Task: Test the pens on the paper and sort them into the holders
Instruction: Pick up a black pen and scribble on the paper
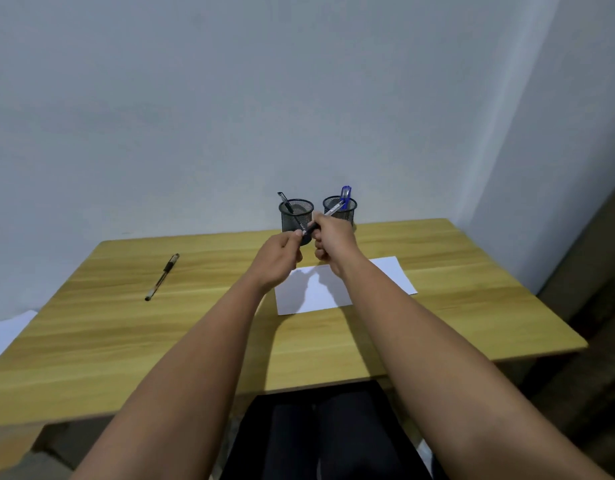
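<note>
Hands raised above white paper sheet (337,289) on yellow wood-grain table (202,327): I see left hand (280,254) pinching the tip end of a clear-barrel pen w/ blue cap (325,215), right hand (332,242) gripping its dark grip section. Behind: left black mesh holder (296,216) w/ black pen (286,202), right black mesh holder (340,209) w/ blue pen (346,192). Another black-grip pen (161,277) lies far left on table.

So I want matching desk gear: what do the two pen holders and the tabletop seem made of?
Both pen holders, left and right, look like black metal wire mesh: the fine grid is see-through. The tabletop looks like light wood or wood-look laminate, with long grain streaks and a matte surface.
</note>
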`<state>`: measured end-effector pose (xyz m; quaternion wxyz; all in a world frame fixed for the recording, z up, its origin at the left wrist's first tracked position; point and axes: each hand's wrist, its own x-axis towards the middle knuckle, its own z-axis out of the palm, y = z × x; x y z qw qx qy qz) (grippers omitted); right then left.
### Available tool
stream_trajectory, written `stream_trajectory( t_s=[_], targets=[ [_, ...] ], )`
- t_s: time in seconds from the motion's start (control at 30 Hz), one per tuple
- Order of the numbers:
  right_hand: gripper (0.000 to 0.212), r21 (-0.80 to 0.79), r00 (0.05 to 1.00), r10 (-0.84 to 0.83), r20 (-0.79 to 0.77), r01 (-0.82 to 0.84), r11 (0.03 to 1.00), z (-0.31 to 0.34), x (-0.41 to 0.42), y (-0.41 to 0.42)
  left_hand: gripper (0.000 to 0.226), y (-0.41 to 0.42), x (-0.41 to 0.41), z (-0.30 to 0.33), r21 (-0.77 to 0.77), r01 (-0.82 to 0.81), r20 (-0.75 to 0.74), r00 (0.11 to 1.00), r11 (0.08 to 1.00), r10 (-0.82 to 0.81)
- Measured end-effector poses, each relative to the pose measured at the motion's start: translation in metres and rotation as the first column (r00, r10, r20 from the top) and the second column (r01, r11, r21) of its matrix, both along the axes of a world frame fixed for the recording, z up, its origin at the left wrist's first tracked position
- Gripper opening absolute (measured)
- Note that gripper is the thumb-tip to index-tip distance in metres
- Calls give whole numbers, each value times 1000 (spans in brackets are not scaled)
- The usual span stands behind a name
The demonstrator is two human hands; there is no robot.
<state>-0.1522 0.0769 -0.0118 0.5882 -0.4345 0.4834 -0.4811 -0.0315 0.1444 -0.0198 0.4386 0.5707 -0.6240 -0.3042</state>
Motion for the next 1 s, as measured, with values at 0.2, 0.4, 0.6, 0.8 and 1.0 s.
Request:
stream_trajectory(
  t_s=[0.2, 0.4, 0.6, 0.8, 1.0],
  targets=[
    [30, 158, 922, -372, 106, 353, 922, -1, -38, -41, 42, -3, 3, -8, 52, -6, -138, 990, 999, 13],
    [23, -82, 951, -304, -52, 299, 951, -11, -81, -54, 35, -20, 62, -58, -59, -364, 549, 766, 929, 335],
    [15, -177, 970, -192, -148, 165, 970, -49, -89, -45, 33, -38, 92, -87, -159, -410, 832, 435, 898, 346],
    [19, -148, 992, -117, -56, 108, 983, -79, -76, -53, 40, -35, 79, -100, -335, -109, 702, 634, 936, 325],
    [24, -137, 990, -40, -133, 21, 990, -98, -73, -61, 53, -26, 66, -111, -207, 121, 767, 636, 971, 84]
  ],
)
